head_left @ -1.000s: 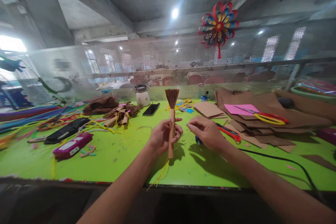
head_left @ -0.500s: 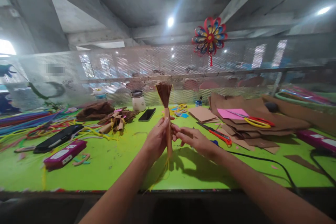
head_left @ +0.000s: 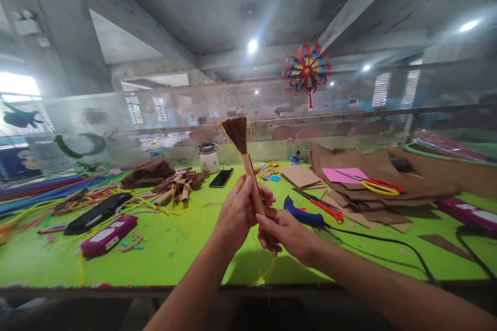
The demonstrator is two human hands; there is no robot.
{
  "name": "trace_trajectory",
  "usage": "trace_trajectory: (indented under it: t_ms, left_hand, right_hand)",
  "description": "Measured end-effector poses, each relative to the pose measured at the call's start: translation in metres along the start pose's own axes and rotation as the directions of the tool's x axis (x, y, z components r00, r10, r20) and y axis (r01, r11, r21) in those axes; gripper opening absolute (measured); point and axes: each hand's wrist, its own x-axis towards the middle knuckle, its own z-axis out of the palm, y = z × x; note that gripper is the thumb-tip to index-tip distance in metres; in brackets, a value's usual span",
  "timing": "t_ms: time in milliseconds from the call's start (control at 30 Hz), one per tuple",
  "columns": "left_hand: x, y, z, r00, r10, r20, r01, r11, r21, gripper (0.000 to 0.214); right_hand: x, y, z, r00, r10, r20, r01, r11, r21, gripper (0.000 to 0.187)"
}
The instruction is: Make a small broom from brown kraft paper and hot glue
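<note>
A small paper broom [head_left: 248, 168] with a fanned dark-brown head and a lighter brown handle is held above the green table, its head leaning to the left. My left hand [head_left: 237, 207] is closed around the middle of the handle. Lower down, my right hand [head_left: 277, 227] pinches the handle's bottom end between thumb and fingers. Yellow string [head_left: 266, 271] dangles below the handle. To the right of my right hand lies a blue hot glue gun [head_left: 305, 214] with a black cord.
Brown paper sheets [head_left: 423, 181], scissors [head_left: 382, 186], and a red utility knife [head_left: 328, 209] lie at right. A phone [head_left: 221, 178], white jar [head_left: 208, 159], rolled brown paper pieces [head_left: 180, 191], black case [head_left: 97, 213] and purple box [head_left: 110, 235] are at left. A mesh screen [head_left: 174, 114] stands behind.
The broom has tilted, its head moving left and its lower end right. My right hand has closed on the handle's bottom end. The glue gun shows more fully.
</note>
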Motion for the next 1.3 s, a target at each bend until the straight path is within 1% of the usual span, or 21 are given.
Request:
trace_trajectory:
  t_ms: [100, 200, 267, 367, 467, 533, 567, 600, 633, 667, 700, 733, 767, 800, 833, 900, 967, 1033, 1133, 1233, 1300]
  left_hand:
    - [-0.006, 0.000, -0.005, 0.999, -0.027, -0.018, 0.028, 0.999, 0.036, 0.037]
    - [-0.009, -0.005, -0.014, 0.999, -0.045, -0.030, 0.047, 0.995, 0.085, 0.045]
    - [-0.010, -0.010, -0.019, 0.997, -0.063, -0.034, 0.066, 0.993, 0.095, 0.049]
    - [-0.012, -0.017, -0.022, 0.996, -0.078, -0.053, 0.082, 0.993, 0.079, 0.048]
    - [-0.019, -0.015, -0.019, 0.994, -0.093, -0.064, 0.097, 0.993, 0.064, 0.044]
    - [-0.024, -0.009, -0.016, 0.994, -0.097, -0.051, 0.099, 0.994, 0.042, 0.043]
    - [-0.026, -0.006, -0.016, 0.995, -0.086, -0.045, 0.088, 0.996, 0.035, 0.043]
    - [-0.027, -0.003, -0.016, 0.997, -0.072, -0.038, 0.074, 0.997, 0.038, 0.043]
    - [-0.028, -0.002, -0.016, 0.998, -0.060, -0.033, 0.062, 0.997, 0.047, 0.044]
    - [-0.029, -0.001, -0.017, 0.998, -0.052, -0.028, 0.054, 0.997, 0.062, 0.044]
    - [-0.029, -0.001, -0.019, 0.998, -0.051, -0.021, 0.053, 0.996, 0.078, 0.044]
    - [-0.028, -0.003, -0.020, 0.998, -0.062, -0.009, 0.063, 0.994, 0.091, 0.045]
    - [-0.028, -0.005, -0.021, 0.997, -0.079, 0.003, 0.079, 0.992, 0.098, 0.045]
    - [-0.027, -0.007, -0.022, 0.995, -0.096, 0.015, 0.094, 0.991, 0.094, 0.045]
    - [-0.027, -0.009, -0.022, 0.994, -0.107, 0.027, 0.104, 0.991, 0.082, 0.046]
    - [-0.026, -0.011, -0.020, 0.991, -0.124, 0.049, 0.121, 0.992, 0.046, 0.049]
    - [-0.025, -0.012, -0.018, 0.987, -0.143, 0.074, 0.142, 0.990, 0.009, 0.052]
    - [-0.022, -0.013, -0.017, 0.983, -0.157, 0.099, 0.159, 0.987, -0.020, 0.053]
    - [-0.017, -0.021, -0.017, 0.980, -0.161, 0.119, 0.167, 0.985, -0.042, 0.051]
    - [-0.009, -0.031, -0.019, 0.981, -0.172, 0.087, 0.174, 0.984, -0.026, 0.047]
    - [-0.002, -0.037, -0.020, 0.981, -0.187, 0.060, 0.188, 0.982, -0.008, 0.045]
  right_hand:
    - [-0.005, -0.001, 0.008, 0.999, 0.039, 0.011, -0.040, 0.999, 0.036, 0.048]
    - [-0.005, 0.004, 0.014, 0.996, 0.084, 0.013, -0.084, 0.994, 0.062, 0.049]
    - [-0.003, 0.008, 0.016, 0.994, 0.107, -0.001, -0.107, 0.991, 0.078, 0.050]
    - [-0.005, 0.012, 0.023, 0.989, 0.141, -0.035, -0.137, 0.984, 0.111, 0.047]
    - [-0.018, 0.008, 0.033, 0.983, 0.175, -0.049, -0.163, 0.969, 0.183, 0.041]
    - [-0.033, 0.003, 0.040, 0.980, 0.196, 0.022, -0.197, 0.959, 0.203, 0.040]
    - [-0.041, 0.000, 0.042, 0.974, 0.213, 0.083, -0.224, 0.959, 0.176, 0.040]
    - [-0.049, -0.004, 0.042, 0.964, 0.228, 0.138, -0.243, 0.964, 0.106, 0.039]
    - [-0.055, -0.007, 0.041, 0.961, 0.231, 0.155, -0.233, 0.972, -0.003, 0.035]
    - [-0.059, -0.010, 0.038, 0.970, 0.207, 0.125, -0.190, 0.973, -0.133, 0.028]
    - [-0.061, -0.014, 0.033, 0.986, 0.155, 0.068, -0.133, 0.958, -0.253, 0.021]
    - [-0.061, -0.017, 0.027, 0.997, 0.076, -0.008, -0.074, 0.937, -0.342, 0.018]
    - [-0.059, -0.020, 0.019, 0.997, -0.002, -0.076, -0.026, 0.928, -0.372, 0.017]
    - [-0.055, -0.023, 0.010, 0.990, -0.055, -0.130, 0.007, 0.939, -0.343, 0.017]
    - [-0.050, -0.026, 0.002, 0.980, -0.080, -0.180, 0.030, 0.963, -0.269, 0.019]
    - [-0.040, -0.031, -0.013, 0.954, -0.116, -0.277, 0.084, 0.989, -0.124, 0.034]
    - [-0.031, -0.034, -0.022, 0.931, -0.139, -0.339, 0.130, 0.990, -0.050, 0.045]
    - [-0.022, -0.035, -0.026, 0.929, -0.147, -0.341, 0.145, 0.989, -0.031, 0.047]
    - [-0.006, -0.033, -0.027, 0.938, -0.147, -0.315, 0.139, 0.989, -0.045, 0.042]
    - [0.013, -0.027, -0.026, 0.937, -0.152, -0.314, 0.131, 0.988, -0.087, 0.037]
    - [0.022, -0.023, -0.027, 0.935, -0.176, -0.307, 0.135, 0.980, -0.149, 0.036]
